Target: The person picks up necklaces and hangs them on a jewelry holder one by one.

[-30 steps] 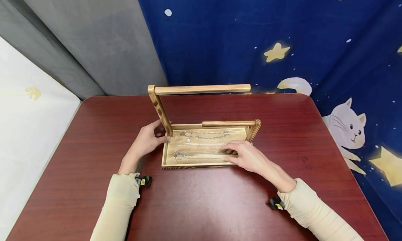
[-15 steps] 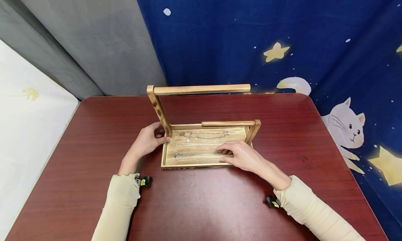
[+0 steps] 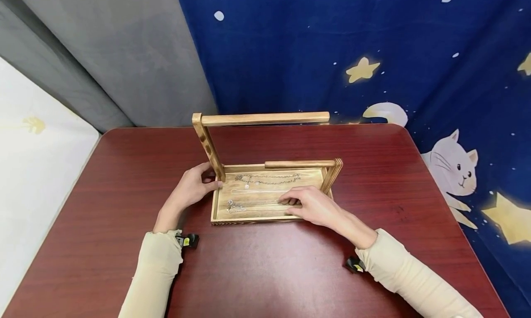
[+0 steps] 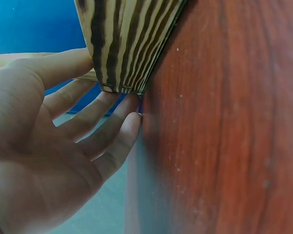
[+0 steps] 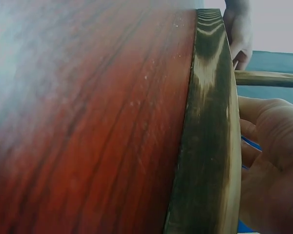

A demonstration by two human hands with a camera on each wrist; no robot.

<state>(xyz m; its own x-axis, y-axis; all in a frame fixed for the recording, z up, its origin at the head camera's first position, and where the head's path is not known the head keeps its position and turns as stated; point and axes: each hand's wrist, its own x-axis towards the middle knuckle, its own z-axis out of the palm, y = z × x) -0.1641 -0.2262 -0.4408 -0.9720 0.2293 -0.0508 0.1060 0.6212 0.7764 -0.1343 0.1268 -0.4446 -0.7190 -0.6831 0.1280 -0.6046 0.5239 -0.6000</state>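
A wooden tray (image 3: 215,206) with a tall handle frame (image 3: 265,119) stands on the table. My left hand (image 3: 192,185) holds its left end, thumb at the rim and fingers around the handle post. In the left wrist view the fingertips of the left hand (image 4: 63,122) touch the striped wood. Thin necklaces lie inside: a dark chain (image 3: 269,176) at the back, a fine chain (image 3: 249,191) in the middle, and silver chains (image 3: 235,207) in front. My right hand (image 3: 313,205) reaches over the front chains, fingers bent, thumb apart from them. Its fingertips are partly hidden.
A lower wooden bar (image 3: 300,163) runs along the tray's back, with a slanted post (image 3: 332,175) at the right. The reddish table (image 3: 265,272) surrounds the tray. A blue curtain (image 3: 282,46) and a grey curtain (image 3: 137,46) hang behind.
My right hand has slid a little left over the front chains. The left hand keeps its place at the tray's end, and the view has shifted slightly.
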